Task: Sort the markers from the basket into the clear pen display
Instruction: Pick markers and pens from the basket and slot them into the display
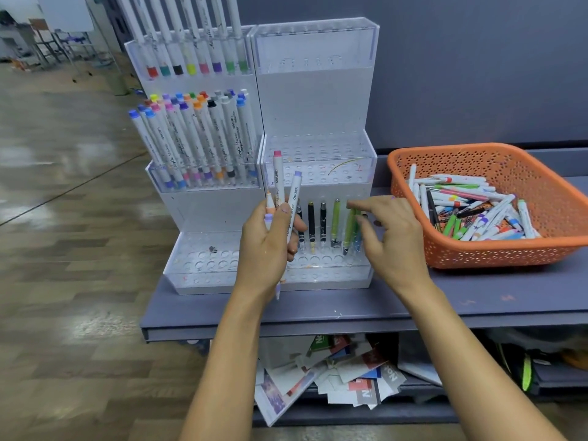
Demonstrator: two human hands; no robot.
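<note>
Glossy clear plastic pen display (315,90), perforated orange plastic basket (496,249), matt shelf (350,300)

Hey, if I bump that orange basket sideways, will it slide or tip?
The orange basket probably slides rather than tips: it looks wide and low, sitting flat on the shelf. Likely light, being perforated plastic. The loose markers inside would probably shift and rattle.

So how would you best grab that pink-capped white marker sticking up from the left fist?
Pinch the pink-capped white marker on its bare upper barrel just below the cap, coming from the right with the right hand. It stands tallest in the left hand, clear of the other markers.
</note>
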